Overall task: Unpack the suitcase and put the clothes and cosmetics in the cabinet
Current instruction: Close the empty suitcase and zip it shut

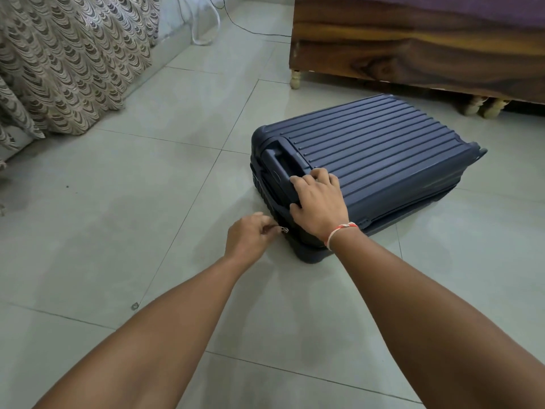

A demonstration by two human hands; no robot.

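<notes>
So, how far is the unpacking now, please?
Barely begun. Done: the blue suitcase lies flat on the floor. In hand: the left hand pinches the zipper pull while the right hand steadies the lid. Left: opening it; no clothes, cosmetics or cabinet visible.

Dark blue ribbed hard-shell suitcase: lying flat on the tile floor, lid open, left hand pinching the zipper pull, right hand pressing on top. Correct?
Not quite. In the head view the dark blue ribbed hard-shell suitcase is closed, not open. The rest holds: it lies flat on the tile floor, the left hand pinches the zipper pull, and the right hand presses on top.
</notes>
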